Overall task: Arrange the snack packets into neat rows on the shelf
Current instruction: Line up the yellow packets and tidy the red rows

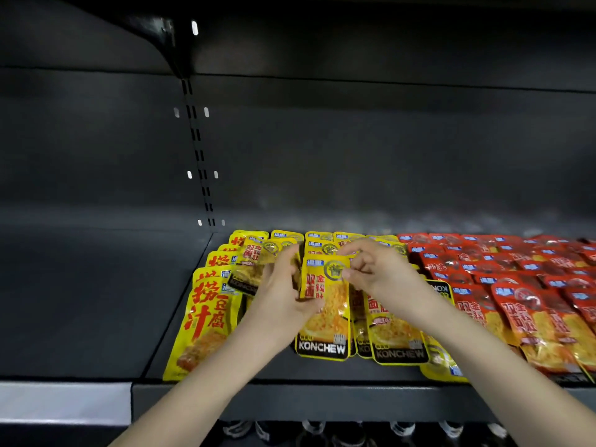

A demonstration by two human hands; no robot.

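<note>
Both forearms reach forward, meeting on one flat, glossy yellow packet [325, 304]. The left hand [283, 285] grips its left edge with curled fingers; the right hand [377, 269] pinches its top right corner. Crinkly overlapping yellow packets [206, 317] lie left of the hands and red packets [516, 304] to their right, on the dark metal shelf [322, 401].

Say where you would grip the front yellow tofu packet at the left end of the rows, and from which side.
Pinch the front tofu packet by its left long edge, coming from the left. It is a flat pouch; that edge borders bare shelf, while its right side is crowded by the left hand holding the KONCHEW packet, and its top overlaps the tofu packets behind.
</note>
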